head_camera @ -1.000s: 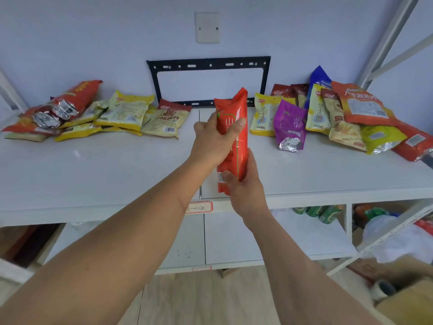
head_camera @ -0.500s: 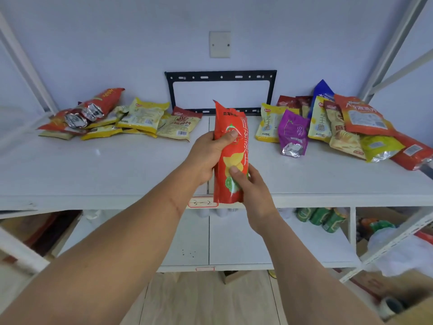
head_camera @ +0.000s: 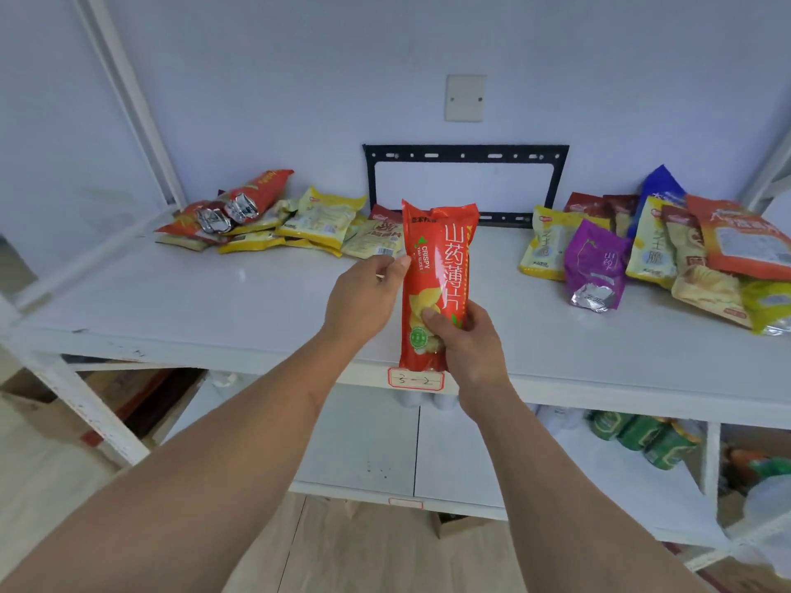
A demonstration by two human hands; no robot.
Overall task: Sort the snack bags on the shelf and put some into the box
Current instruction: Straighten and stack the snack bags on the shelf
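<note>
White shelf (head_camera: 214,310) against pale wall (head_camera: 299,79) — snack bags (head_camera: 319,216) piled both ends.

Red snack bag (head_camera: 436,284): "CRISPY" in white down its left side, large white characters "山药薄片" down the middle.
Purple bag (head_camera: 596,267): small white "山药".
Shelf-edge label (head_camera: 415,380): handwritten, roughly "3-2".
Other bags: print too small to read.

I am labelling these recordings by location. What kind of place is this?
Probably a storeroom or stockroom: a white metal shelf with a numbered label, loose piles of snack bags, and cardboard boxes on the floor.
</note>
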